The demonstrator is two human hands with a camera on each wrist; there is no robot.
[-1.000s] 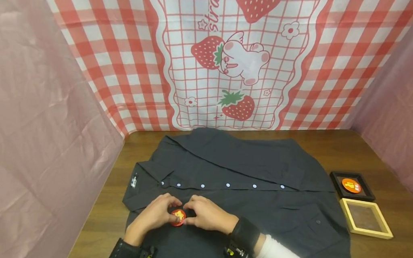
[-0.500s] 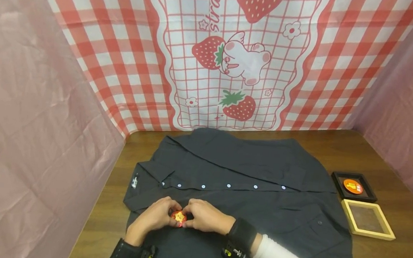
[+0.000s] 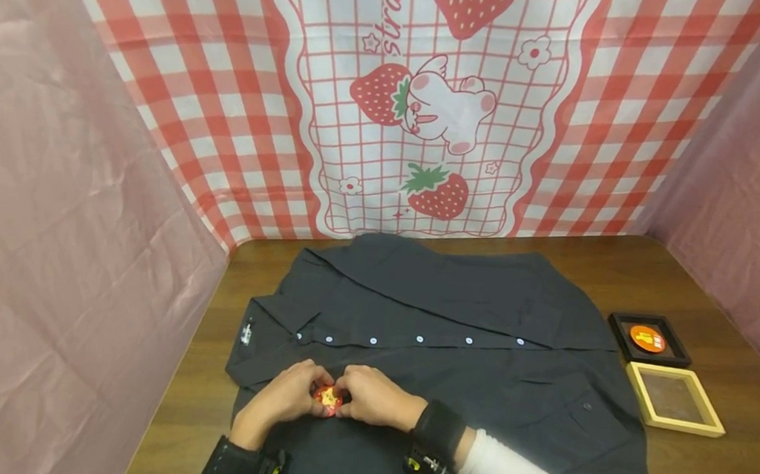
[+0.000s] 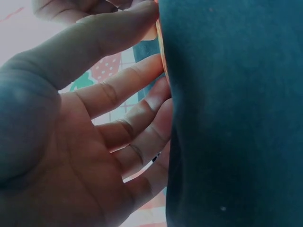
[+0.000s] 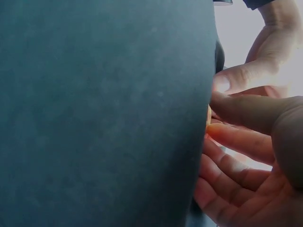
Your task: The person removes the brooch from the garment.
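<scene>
A round red badge (image 3: 328,399) with a yellow star-like print lies against a dark button-up shirt (image 3: 448,398), below the collar. My left hand (image 3: 286,395) holds the badge's left edge between thumb and index finger. From the other side, my right hand (image 3: 377,398) pinches its right edge in the same way. Both wrist views look along the cloth, so the badge is only a thin orange rim (image 4: 161,42) there. The other fingers of each hand touch the shirt. The badge's back is hidden.
At the right of the wooden table (image 3: 690,291), a black square frame (image 3: 621,338) holds an orange round badge (image 3: 647,338). A pale yellow frame (image 3: 642,419) lies in front of it. A checked strawberry cloth (image 3: 226,143) stands behind, with pink cloth (image 3: 71,242) on both sides.
My fingers have drawn in closer around the badge, the index fingers now at its upper edge. The shirt and frames stay where they were.
</scene>
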